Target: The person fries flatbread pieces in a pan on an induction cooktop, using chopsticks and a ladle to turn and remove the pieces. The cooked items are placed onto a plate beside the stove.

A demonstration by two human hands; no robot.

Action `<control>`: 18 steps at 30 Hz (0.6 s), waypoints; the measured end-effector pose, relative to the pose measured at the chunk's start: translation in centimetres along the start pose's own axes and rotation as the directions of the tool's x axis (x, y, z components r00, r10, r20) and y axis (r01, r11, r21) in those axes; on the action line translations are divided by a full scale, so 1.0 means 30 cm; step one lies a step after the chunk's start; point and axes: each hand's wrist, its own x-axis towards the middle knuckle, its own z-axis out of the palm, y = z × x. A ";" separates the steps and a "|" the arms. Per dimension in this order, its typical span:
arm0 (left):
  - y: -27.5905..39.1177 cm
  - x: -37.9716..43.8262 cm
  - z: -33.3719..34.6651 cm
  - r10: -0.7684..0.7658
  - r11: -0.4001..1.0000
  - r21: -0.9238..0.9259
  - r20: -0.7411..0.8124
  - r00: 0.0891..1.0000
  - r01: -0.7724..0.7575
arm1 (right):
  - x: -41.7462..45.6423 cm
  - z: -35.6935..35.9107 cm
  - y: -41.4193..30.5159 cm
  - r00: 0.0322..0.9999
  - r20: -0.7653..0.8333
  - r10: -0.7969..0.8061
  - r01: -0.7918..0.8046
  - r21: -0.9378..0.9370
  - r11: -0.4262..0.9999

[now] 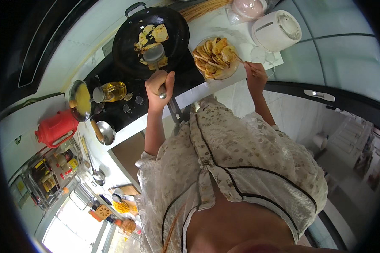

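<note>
My left hand (160,86) grips the handle of a metal spatula (154,53), whose blade rests inside a black wok (180,34). Pieces of browned, egg-coated food (160,33) lie in the wok around the blade, and one piece is partly hidden under it. My right hand (256,76) holds wooden chopsticks (239,57) at the edge of a glass plate (232,72). Their tips meet a pale fried slice (228,54) on the plate's right side; whether they pinch it I cannot tell. Several golden fried slices (205,57) are heaped on that plate.
Left of the wok stand an oil jar (114,91), a bowl of yellow liquid (82,98) and a metal ladle (105,132). A red jug-like container (57,128) is farther left. A white round appliance (277,31) sits behind the plate, near dry noodle-like sticks (205,9).
</note>
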 end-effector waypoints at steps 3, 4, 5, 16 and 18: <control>0.004 0.000 -0.006 0.008 1.000 0.003 0.005 1.000 -0.008 | 0.015 -0.003 -0.015 0.940 -0.090 0.328 -0.285 0.317 0.904; 0.000 -0.002 -0.006 0.005 1.000 -0.008 0.004 1.000 -0.004 | 0.030 -0.006 -0.031 0.908 -0.091 0.410 -0.338 0.421 0.842; -0.005 -0.007 -0.004 0.000 1.000 -0.018 0.000 1.000 0.000 | 0.050 -0.007 -0.049 0.892 -0.095 0.442 -0.356 0.456 0.815; 0.006 -0.001 -0.010 0.002 1.000 0.021 -0.026 1.000 -0.001 | 0.326 0.346 -0.369 0.939 0.339 0.052 -0.232 0.514 0.826; 0.004 -0.001 -0.015 -0.002 1.000 0.001 -0.039 0.999 0.002 | 0.342 0.428 -0.409 0.910 0.399 -0.109 -0.058 0.384 0.922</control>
